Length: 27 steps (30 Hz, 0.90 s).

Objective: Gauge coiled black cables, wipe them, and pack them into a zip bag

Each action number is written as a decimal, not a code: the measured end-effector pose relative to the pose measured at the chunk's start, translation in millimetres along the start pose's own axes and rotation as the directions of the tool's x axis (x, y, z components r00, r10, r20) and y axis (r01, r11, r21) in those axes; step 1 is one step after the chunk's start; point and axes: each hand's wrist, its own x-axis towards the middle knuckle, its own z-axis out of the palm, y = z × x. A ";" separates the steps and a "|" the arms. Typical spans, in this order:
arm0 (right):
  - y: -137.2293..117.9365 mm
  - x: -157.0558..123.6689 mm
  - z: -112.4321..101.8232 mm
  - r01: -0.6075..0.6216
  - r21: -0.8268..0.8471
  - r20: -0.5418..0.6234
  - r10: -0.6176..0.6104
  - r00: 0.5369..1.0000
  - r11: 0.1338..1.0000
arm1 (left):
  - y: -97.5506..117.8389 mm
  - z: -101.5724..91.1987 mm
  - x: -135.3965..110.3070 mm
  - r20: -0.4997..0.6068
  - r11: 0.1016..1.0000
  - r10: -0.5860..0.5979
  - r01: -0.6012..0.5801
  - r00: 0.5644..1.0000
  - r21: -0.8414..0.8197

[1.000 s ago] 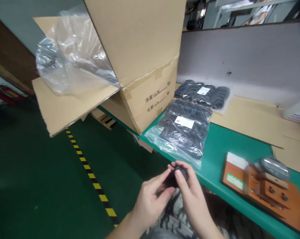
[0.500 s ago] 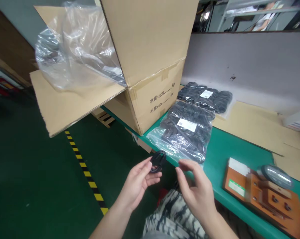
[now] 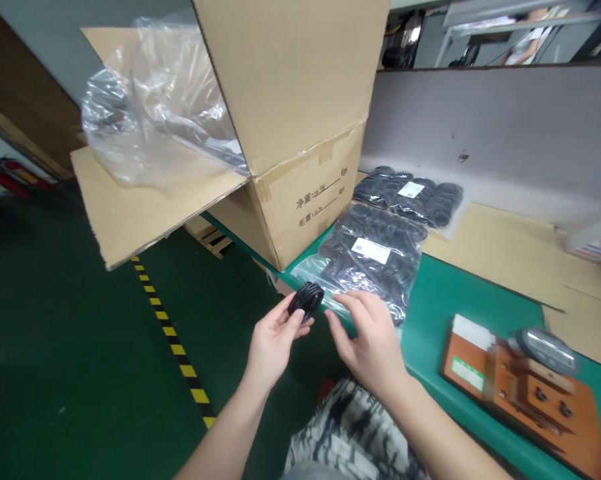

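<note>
A small coil of black cable (image 3: 306,300) is pinched between the thumb and fingers of my left hand (image 3: 273,340), in front of the green table's edge. My right hand (image 3: 365,333) is just to the right of the coil, thumb and fingers apart with nothing between them. Behind the hands, a clear plastic bag of black coiled cables (image 3: 370,273) with a white label lies on the green table (image 3: 435,300). Further back lies a second bag of coiled cables (image 3: 415,200), also labelled.
A large open cardboard box (image 3: 310,193) stands at the table's left end, with a clear plastic liner (image 3: 165,100) spilling over its flap. An orange-brown fixture (image 3: 525,393) sits at the right. Flat cardboard (image 3: 500,247) lies along the wall. Yellow-black tape (image 3: 170,333) marks the floor.
Both hands have moved up a little, and the right hand has come left, nearer the coil. The coil has turned in my left hand, showing its wound strands.
</note>
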 end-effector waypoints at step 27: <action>12.8 16.5 15.7 0.087 -0.183 -0.076 -0.102 0.992 0.979 | 3.3 21.9 33.5 -0.022 0.665 0.574 -0.450 0.819 0.596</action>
